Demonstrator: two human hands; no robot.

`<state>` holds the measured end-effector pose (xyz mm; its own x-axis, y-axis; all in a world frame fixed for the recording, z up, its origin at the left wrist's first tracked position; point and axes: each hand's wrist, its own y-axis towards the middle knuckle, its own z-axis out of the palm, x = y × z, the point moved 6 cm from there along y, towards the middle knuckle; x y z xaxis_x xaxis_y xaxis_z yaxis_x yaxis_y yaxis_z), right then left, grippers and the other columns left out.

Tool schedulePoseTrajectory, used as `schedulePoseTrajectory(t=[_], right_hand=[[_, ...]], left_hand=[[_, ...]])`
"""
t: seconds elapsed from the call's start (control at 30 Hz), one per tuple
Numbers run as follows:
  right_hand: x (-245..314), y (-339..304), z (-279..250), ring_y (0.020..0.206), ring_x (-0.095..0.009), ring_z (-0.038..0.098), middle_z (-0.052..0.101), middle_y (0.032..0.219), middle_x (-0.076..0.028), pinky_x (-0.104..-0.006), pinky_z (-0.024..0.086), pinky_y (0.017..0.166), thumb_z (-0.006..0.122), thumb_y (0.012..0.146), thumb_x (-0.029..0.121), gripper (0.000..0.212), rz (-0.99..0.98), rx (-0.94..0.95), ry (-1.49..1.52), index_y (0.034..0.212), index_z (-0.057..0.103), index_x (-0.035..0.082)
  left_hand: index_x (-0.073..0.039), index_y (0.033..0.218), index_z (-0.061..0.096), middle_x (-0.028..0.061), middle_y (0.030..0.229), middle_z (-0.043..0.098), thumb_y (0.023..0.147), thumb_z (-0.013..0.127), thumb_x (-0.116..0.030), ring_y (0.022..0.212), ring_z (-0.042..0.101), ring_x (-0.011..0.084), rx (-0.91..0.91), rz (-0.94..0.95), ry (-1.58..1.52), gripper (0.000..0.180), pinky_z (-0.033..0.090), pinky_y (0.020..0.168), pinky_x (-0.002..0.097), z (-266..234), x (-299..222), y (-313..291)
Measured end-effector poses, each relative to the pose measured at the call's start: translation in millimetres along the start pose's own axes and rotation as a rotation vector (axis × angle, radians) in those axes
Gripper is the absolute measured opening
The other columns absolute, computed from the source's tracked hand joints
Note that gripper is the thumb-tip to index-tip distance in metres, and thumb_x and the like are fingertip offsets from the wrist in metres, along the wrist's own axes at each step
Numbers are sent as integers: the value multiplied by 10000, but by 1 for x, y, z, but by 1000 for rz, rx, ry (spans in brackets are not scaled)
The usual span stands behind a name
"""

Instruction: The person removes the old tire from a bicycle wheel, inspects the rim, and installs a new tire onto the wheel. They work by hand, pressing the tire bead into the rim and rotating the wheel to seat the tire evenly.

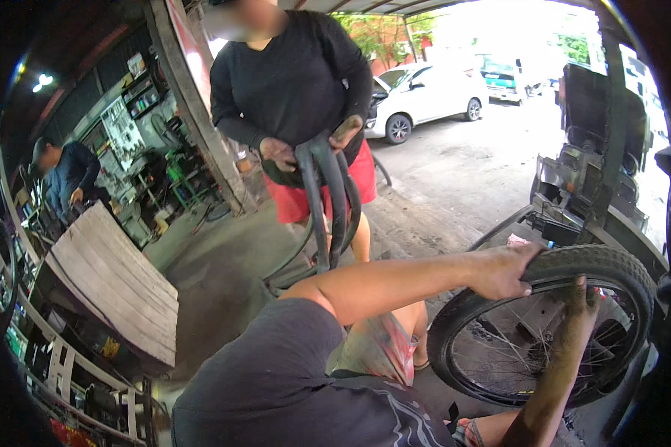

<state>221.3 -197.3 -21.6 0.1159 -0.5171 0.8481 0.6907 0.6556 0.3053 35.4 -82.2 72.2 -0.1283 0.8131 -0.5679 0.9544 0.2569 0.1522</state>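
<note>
A bicycle wheel with a black knobby tire [455, 328] and thin spokes stands tilted at my right. My left hand [503, 273] reaches across and is closed over the tire's upper left, its thumb on the near sidewall and its fingers over the tread. Lower down, my right hand [580, 302] comes up in front of the spokes. Its thumb or a finger presses at the tire's inner edge by the rim, and the other fingers are partly hidden. Facing me, another person holds a bundle of black rubber inner tubes [332, 197] that hangs toward the ground.
A wooden board [115, 279] slopes at the left beside a metal rack [89, 380]. Farther back, a second person bends over something near a tool-covered wall [123, 134]. A post [201, 112] stands behind. A white car [429, 97] is parked outside. Dark metal equipment [596, 160] rises beyond the wheel.
</note>
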Motion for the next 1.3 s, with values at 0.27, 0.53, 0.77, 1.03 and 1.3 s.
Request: schedulePoseTrajectory(t=[0.27,0.53,0.77,1.03,1.3], right_hand=[[8,-19,12,1214,-295,641,666,1391,-194,-393,500,1055,899,897,407,836,63,-185,-262,1465,544,-92],[17,-13,-36,891,-99,656,711,1167,-40,-232,386,654,857,940,467,675,87,-192,-140,1362,579,19],[24,-11,-20,730,-66,536,681,983,-25,-230,370,612,853,940,507,690,82,-222,-177,1296,574,-14],[10,-8,-31,658,-40,505,669,910,4,-210,332,542,831,951,530,632,81,-307,-206,1258,613,22],[27,-9,-25,685,-59,548,706,955,-24,-213,340,557,811,969,535,617,36,-216,-247,1242,614,18]], left_hand=[[-78,1578,448,256,1316,700,863,837,-178,1222,704,358,-225,-27,-181,821,536,1079,464,3,20,-7],[28,1398,599,266,1227,733,809,888,-173,1169,719,399,-284,13,-162,687,540,1047,462,21,25,-19],[15,1468,571,244,1255,739,830,881,-180,1208,713,368,-143,20,-128,736,526,1075,439,14,32,-15],[14,1523,484,283,1326,698,838,828,-140,1274,675,422,-18,45,-98,782,512,1113,453,13,35,-14],[-31,1629,364,270,1479,598,805,795,-120,1405,589,395,-186,113,-194,934,445,1196,449,30,42,-24]])
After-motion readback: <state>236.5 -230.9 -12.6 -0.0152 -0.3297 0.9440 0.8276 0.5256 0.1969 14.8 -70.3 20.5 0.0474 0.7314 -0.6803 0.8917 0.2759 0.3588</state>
